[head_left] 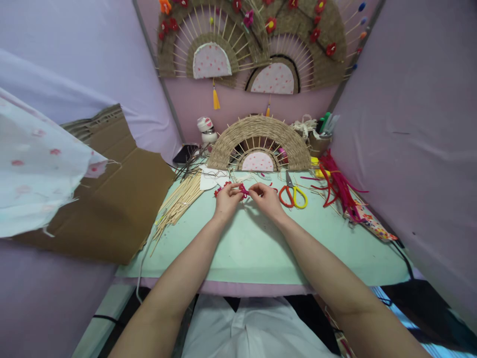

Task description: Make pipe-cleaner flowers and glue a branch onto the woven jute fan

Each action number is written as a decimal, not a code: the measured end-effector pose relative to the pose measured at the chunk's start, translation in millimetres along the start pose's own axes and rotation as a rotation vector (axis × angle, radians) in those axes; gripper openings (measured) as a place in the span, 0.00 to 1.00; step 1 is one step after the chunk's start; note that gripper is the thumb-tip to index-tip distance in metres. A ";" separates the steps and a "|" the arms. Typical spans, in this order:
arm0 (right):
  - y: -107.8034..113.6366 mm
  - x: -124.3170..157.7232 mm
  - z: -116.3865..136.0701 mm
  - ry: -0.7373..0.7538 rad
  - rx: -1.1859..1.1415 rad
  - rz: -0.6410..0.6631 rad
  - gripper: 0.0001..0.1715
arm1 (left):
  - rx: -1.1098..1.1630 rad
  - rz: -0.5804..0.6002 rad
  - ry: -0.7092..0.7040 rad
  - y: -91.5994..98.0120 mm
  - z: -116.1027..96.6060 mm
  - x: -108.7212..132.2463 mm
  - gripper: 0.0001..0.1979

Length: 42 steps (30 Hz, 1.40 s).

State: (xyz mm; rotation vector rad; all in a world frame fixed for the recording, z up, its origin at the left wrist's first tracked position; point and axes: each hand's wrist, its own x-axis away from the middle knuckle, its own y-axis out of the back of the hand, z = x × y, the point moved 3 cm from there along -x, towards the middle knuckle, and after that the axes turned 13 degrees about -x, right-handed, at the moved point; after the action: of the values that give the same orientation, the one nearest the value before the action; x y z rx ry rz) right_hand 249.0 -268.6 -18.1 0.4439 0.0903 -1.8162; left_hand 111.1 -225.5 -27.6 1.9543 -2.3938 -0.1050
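Note:
Over the middle of the green table, my left hand (pixel 228 201) pinches a small magenta pipe-cleaner flower (pixel 244 190) between thumb and fingers. My right hand (pixel 266 200) closes on the flower's other side, its fingertips meeting near the left ones. Fingers hide part of the flower. Just left of my left hand lie red-pink pipe-cleaner pieces (pixel 219 191). Scissors (pixel 292 195) with one red and one yellow handle rest to the right of my right hand. Behind both hands stands a woven half-round fan (pixel 261 130) with a dotted cloth centre.
Thin straw-coloured sticks (pixel 181 195) lie at the left beside a large cardboard sheet (pixel 108 199). Red and magenta pipe cleaners (pixel 341 181) are heaped at the right. A phone (pixel 185 153) and a pot with pens (pixel 321 141) stand at the back. Decorated fans (pixel 212 59) hang on the wall.

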 end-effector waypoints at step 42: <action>-12.9 2.1 -14.3 -0.165 -0.104 0.008 0.11 | -0.013 -0.152 0.003 -1.8 7.6 -1.3 0.15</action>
State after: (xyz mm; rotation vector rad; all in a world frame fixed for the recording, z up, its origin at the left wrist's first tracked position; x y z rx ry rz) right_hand 240.0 -262.6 -34.2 0.2199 0.0684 -1.8237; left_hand 112.5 -224.4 -35.3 2.1264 -2.2349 -0.1227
